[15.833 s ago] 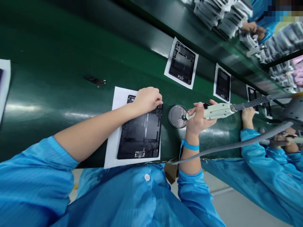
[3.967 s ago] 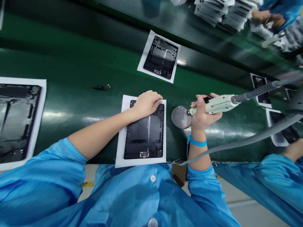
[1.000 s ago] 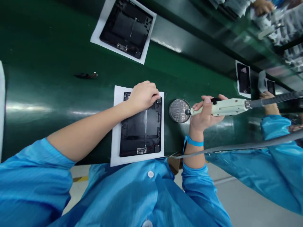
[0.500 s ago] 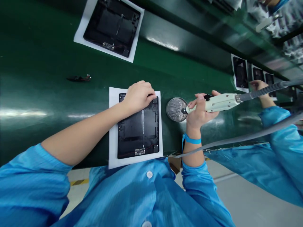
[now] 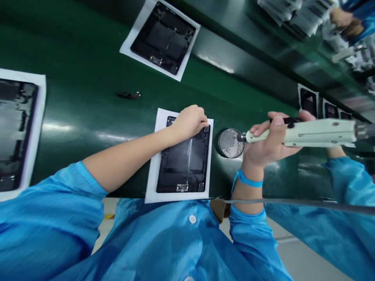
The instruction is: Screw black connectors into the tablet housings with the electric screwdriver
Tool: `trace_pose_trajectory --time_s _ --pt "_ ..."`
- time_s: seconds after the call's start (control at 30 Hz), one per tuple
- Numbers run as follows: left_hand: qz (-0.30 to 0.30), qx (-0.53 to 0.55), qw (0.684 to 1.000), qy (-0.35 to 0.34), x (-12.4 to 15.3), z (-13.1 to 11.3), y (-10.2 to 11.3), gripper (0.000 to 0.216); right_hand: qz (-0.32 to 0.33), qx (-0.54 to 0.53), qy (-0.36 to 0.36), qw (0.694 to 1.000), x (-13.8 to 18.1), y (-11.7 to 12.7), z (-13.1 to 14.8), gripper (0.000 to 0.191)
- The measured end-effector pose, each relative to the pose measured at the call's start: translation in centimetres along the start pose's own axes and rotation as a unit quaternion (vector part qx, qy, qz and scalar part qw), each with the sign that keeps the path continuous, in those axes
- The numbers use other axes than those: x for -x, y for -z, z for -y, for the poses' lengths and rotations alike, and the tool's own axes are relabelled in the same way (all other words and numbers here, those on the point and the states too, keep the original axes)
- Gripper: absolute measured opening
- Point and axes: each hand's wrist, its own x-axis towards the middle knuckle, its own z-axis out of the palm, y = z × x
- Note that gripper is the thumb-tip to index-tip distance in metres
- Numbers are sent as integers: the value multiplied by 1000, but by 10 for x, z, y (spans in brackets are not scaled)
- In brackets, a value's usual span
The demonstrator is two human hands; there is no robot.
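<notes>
A black tablet back shell (image 5: 184, 162) lies on a white sheet (image 5: 154, 164) at the near edge of the green belt (image 5: 88, 97). My left hand (image 5: 190, 121) rests on its far end, fingers curled and pressing down at the top corner. My right hand (image 5: 271, 144) is wrapped round a pale electric screwdriver (image 5: 310, 133) with a grey hose. The driver's tip sits at the rim of a round metal mesh dish (image 5: 231, 143) just right of the shell.
Another shell on a white sheet (image 5: 163, 37) lies farther up the belt, and one more (image 5: 16, 125) at the left edge. A small black part with wires (image 5: 128, 95) lies loose. A co-worker's blue sleeve (image 5: 345, 183) is at right, with smaller shells (image 5: 308, 102) beyond.
My right hand with the screwdriver has risen closer to the camera and shifted right. My left hand stays on the shell. The view has swung, bringing the left-edge shell into sight.
</notes>
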Motion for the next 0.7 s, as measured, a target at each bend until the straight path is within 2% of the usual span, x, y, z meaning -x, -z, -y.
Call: trace_pose_trajectory --time_s 0.13,0.23,0.37,0.53,0.7 --pt "-11 2 1000 -2 0 -1 -1 22 59 -42 -43 996 15 -45 -2 32" --pt "-6 0 1000 -2 0 -4 -1 23 86 -51 -76 992 32 -65 -17 36" --pt "6 -10 1000 7 -1 -9 0 26 98 -53 -92 989 43 -69 -30 41" --pt "8 -9 1000 5 -1 -10 0 29 120 21 -84 989 45 -65 -31 39" --pt "6 -4 1000 5 -1 -10 1 29 127 18 -83 988 47 -66 -31 41"
